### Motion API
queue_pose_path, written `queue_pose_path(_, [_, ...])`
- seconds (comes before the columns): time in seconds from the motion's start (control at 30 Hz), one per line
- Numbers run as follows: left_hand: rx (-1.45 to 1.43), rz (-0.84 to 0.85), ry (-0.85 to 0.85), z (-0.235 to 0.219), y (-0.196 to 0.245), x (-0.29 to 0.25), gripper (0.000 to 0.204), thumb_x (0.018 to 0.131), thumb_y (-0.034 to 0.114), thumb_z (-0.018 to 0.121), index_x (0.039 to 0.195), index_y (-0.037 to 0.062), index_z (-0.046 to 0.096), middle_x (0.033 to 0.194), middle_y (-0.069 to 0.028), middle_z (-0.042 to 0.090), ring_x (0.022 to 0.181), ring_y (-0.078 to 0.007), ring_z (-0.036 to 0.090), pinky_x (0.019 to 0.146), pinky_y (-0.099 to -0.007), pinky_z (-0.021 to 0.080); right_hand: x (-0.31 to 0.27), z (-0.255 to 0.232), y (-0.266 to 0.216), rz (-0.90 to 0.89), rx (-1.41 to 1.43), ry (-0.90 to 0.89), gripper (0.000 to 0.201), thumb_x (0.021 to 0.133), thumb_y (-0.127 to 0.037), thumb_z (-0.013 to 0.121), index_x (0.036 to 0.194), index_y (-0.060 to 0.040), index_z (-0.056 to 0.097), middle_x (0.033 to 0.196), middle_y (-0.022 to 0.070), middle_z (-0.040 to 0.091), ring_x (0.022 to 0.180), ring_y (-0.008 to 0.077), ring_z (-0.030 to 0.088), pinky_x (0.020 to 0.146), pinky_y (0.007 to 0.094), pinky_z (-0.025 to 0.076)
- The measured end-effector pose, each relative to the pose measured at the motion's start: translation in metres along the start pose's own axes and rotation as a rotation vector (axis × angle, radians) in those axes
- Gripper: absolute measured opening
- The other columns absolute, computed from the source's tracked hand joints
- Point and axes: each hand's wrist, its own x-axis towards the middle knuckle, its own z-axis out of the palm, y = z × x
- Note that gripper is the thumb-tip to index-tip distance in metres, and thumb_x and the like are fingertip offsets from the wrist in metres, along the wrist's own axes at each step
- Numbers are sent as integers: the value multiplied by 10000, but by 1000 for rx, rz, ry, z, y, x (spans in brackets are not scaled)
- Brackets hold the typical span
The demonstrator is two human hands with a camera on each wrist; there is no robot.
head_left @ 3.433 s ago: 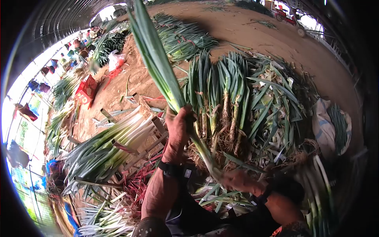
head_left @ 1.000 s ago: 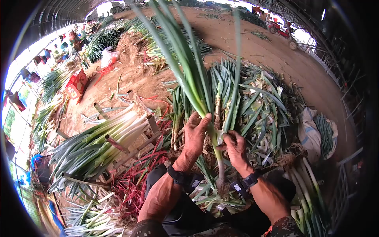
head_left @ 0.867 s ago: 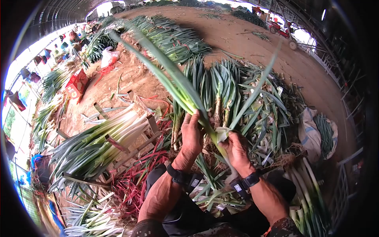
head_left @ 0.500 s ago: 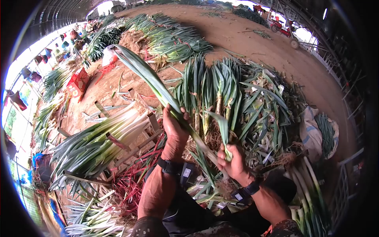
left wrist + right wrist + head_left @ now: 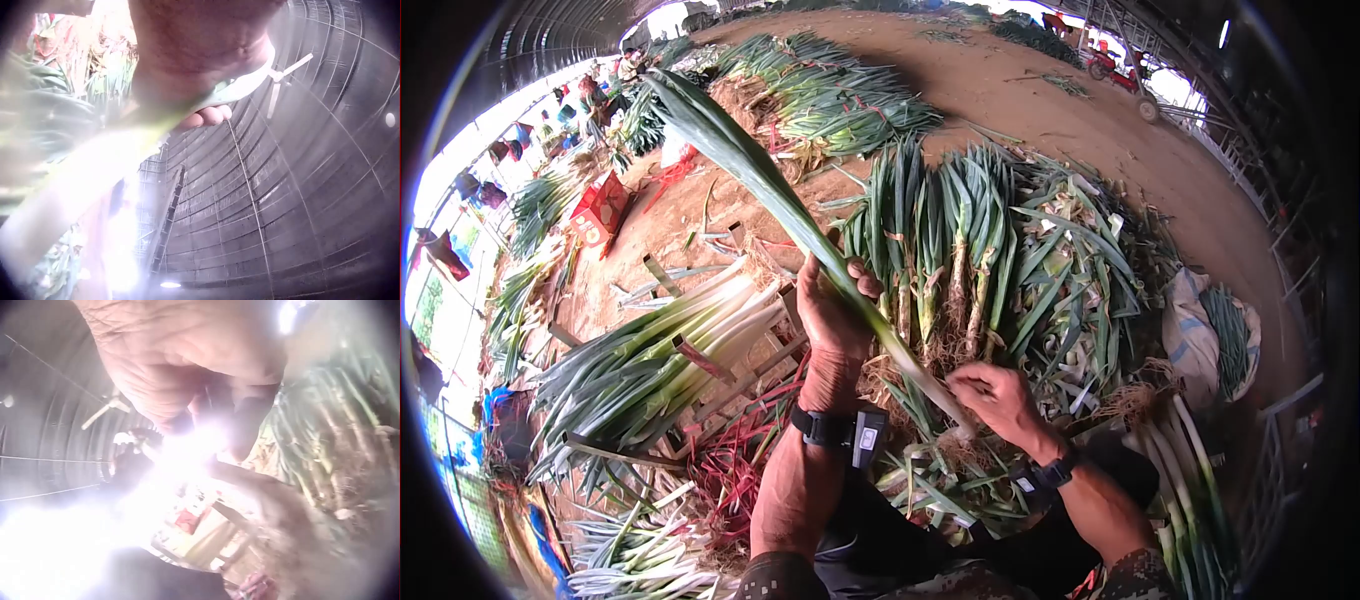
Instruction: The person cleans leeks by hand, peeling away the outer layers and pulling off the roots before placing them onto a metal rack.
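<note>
A long green onion lies slantwise across my left hand, its leaves pointing to the upper left. The fingers of this hand curl round the stalk; in the left wrist view the stalk is washed out by glare. The white shank runs down to the roots at the lower right. My right hand is beside the shank, fingers loosely bent and slightly blurred, fingertips right at its edge. In the right wrist view, glare hides part of these fingertips above the shank.
Several untrimmed green onions stand ahead, beside a heap of stripped leaves. A wooden rack on the left bears cleaned green onions. Red strips lie below it. A white sack stands at the right.
The right hand pulls a leaf down off the green onion and the piece is gone from it now. The left hand has shifted left, tilting the stalk; its palm now faces up more.
</note>
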Motion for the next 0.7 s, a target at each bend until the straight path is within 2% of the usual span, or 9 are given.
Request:
queue_pose_path(0.1, [-133, -77, 52, 5, -11, -4, 359, 1000, 358, 503, 1250, 113, 582, 827, -56, 586, 687, -177, 536, 638, -311, 485, 21, 16, -26, -30, 40, 7, 237, 882, -150, 713, 1053, 14, 705, 928, 138, 748, 826, 174, 724, 724, 295, 571])
queue_pose_path(0.17, [-102, -90, 146, 3, -12, -3, 382, 985, 388, 527, 1255, 124, 584, 844, -42, 592, 700, -176, 537, 643, -312, 477, 27, 21, -22, -16, 14, -10, 220, 875, -138, 710, 1031, 18, 707, 894, 142, 744, 798, 174, 723, 707, 297, 566])
queue_pose_path(0.23, [42, -39, 39, 3, -12, -6, 405, 972, 409, 540, 1254, 122, 587, 846, -42, 594, 698, -184, 533, 624, -323, 455, 31, 25, -17, -39, -8, -12, 202, 867, -125, 707, 1006, 21, 707, 860, 148, 738, 767, 174, 720, 682, 298, 557])
queue_pose_path(0.3, [45, -11, 65, 6, -11, -8, 425, 969, 420, 538, 1261, 115, 580, 840, -46, 590, 698, -189, 530, 616, -329, 442, 31, 24, -13, -92, -33, 5, 182, 857, -112, 704, 980, 22, 707, 827, 154, 730, 733, 175, 714, 649, 299, 545])
queue_pose_path(0.43, [35, -25, 100, 8, -13, -10, 459, 970, 425, 530, 1286, 95, 559, 824, -43, 575, 687, -183, 520, 591, -310, 425, 30, 24, -14, -85, -50, 35, 150, 852, -100, 694, 944, 19, 700, 802, 157, 720, 697, 166, 696, 610, 303, 518])
queue_pose_path(0.5, [68, -19, 44, 3, -15, -8, 476, 971, 424, 525, 1304, 84, 543, 815, -40, 565, 675, -177, 515, 572, -295, 414, 28, 24, -17, -74, -86, 46, 139, 862, -103, 675, 931, 16, 695, 789, 148, 718, 678, 146, 679, 600, 299, 509])
queue_pose_path(0.6, [22, -53, 28, 3, -17, -7, 485, 989, 414, 479, 1318, 60, 520, 767, -44, 548, 620, -181, 505, 545, -300, 415, 24, 24, -13, 27, -32, 91, 144, 877, -113, 644, 906, 22, 686, 709, 75, 683, 628, 102, 624, 564, 286, 483])
queue_pose_path(0.7, [55, -88, 36, 8, -20, -10, 503, 996, 460, 464, 1304, 66, 520, 775, -48, 555, 620, -178, 509, 549, -291, 417, 21, 23, 4, 143, 211, 34, 170, 891, -137, 623, 922, 21, 680, 647, 3, 609, 588, 60, 560, 521, 262, 445])
